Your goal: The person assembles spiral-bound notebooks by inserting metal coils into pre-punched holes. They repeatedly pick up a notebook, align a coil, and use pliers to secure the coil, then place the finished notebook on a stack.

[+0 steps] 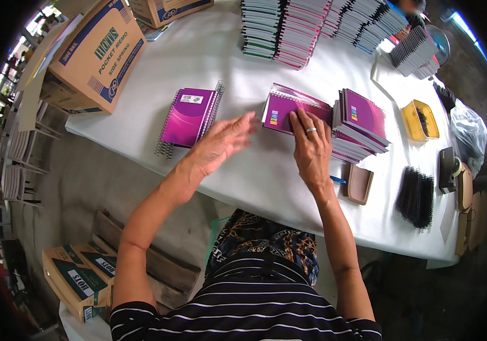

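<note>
My right hand (312,139), a ring on one finger, lies on the cover of a purple spiral notebook (282,108). Its fingers stretch over the cover near the front edge. To the left, my left hand (223,141) hovers above the white table, empty, its fingers extended and slightly blurred. Beyond that hand lies a stack of purple notebooks (184,122) with loose wire spirals on both sides and a white label on top. A taller pile of purple notebooks (362,116), its covers fanned unevenly, stands just right of my right hand.
Tall rows of notebooks (297,34) line the far side. At left stands a cardboard box (98,57). Toward the right are a brown tray (358,184), a blue pen (337,180), black wire spirals (415,199), a yellow container (411,122) and a plastic bag (470,131).
</note>
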The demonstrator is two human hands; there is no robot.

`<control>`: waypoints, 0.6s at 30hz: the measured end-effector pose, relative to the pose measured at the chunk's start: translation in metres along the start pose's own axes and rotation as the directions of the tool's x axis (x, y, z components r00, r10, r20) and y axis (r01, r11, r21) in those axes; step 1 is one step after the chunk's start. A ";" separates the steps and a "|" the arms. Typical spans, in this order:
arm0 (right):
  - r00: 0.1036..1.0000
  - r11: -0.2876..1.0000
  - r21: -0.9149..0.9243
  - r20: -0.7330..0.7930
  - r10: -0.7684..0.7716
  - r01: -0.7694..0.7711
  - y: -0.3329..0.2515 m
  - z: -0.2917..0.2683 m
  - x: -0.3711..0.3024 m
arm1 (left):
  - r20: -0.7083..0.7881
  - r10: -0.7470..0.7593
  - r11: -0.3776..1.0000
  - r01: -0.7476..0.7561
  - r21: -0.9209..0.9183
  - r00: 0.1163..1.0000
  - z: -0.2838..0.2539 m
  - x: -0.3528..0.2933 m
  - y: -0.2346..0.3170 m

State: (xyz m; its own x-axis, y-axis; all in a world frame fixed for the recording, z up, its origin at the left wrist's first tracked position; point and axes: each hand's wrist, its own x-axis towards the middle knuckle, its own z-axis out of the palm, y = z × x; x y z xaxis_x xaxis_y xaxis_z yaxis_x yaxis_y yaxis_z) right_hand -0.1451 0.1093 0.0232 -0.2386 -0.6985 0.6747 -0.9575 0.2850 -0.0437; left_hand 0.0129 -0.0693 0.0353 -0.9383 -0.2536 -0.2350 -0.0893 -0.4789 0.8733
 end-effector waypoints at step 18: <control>0.741 0.045 0.802 0.527 0.417 -0.596 -0.033 -0.053 -0.088 | 0.265 0.238 0.891 -0.319 0.322 0.934 0.042 -0.018 -0.059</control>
State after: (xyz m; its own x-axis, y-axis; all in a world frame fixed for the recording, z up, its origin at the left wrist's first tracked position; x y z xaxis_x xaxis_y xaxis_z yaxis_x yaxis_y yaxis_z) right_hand -0.0840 0.1962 0.0048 -0.6612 -0.7444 0.0933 -0.0305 -0.0976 -0.9948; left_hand 0.0209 -0.0011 0.0063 -0.9866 -0.1281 0.1015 0.1117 -0.0751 0.9909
